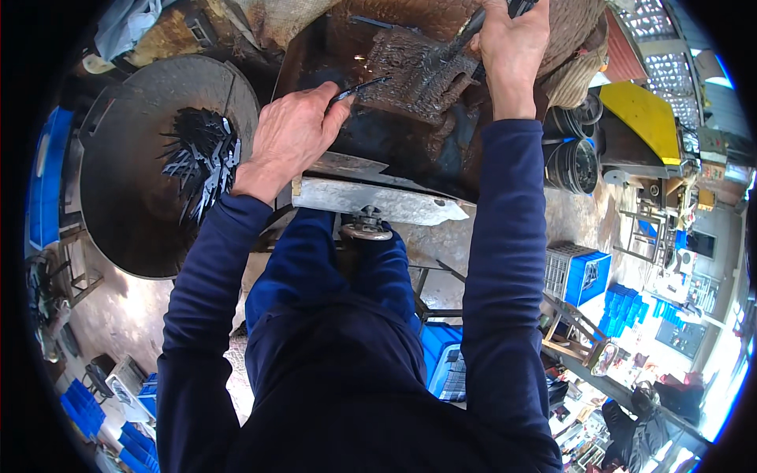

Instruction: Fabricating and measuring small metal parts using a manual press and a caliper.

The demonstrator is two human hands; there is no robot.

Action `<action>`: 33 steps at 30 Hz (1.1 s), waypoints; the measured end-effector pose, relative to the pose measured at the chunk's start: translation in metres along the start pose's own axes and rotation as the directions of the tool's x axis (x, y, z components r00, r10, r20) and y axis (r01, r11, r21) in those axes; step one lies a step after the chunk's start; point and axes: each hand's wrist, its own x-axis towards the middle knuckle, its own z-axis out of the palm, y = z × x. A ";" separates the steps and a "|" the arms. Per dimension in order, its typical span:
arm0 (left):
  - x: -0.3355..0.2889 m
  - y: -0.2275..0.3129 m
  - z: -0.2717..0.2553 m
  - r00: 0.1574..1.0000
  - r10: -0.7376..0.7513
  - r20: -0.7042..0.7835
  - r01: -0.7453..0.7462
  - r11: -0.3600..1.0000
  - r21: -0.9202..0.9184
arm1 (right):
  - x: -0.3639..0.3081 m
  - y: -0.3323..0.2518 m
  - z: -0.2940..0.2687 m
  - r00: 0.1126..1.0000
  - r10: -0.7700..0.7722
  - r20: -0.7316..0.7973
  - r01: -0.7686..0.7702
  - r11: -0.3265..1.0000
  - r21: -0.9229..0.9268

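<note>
My left hand [290, 132] is closed on a thin dark metal piece [366, 85], pinched between thumb and fingers. Its narrow end points right, over a rough, dirt-caked slab [406, 79] on the dark work surface. Toward the far edge of the view, my right hand [514, 55] grips a dark long-handled tool [461, 38]. The tool slants down to the left onto the slab; its working end is hard to make out. Left of my left hand, a pile of slim dark metal pieces [201, 154] lies on a large round dark tray [118, 197].
A pale, worn board [371, 202] runs along the near edge of the bench, with a round metal handwheel [367, 229] below it. Black buckets [582, 165] and a yellow panel [643, 122] stand at right. Blue crates [445, 359] sit on the floor near my legs.
</note>
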 end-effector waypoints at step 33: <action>-0.001 0.002 -0.006 0.999 -0.038 0.020 0.039 0.999 -0.018 | 0.004 -0.015 -0.005 0.953 0.164 0.257 -0.250 0.901 0.355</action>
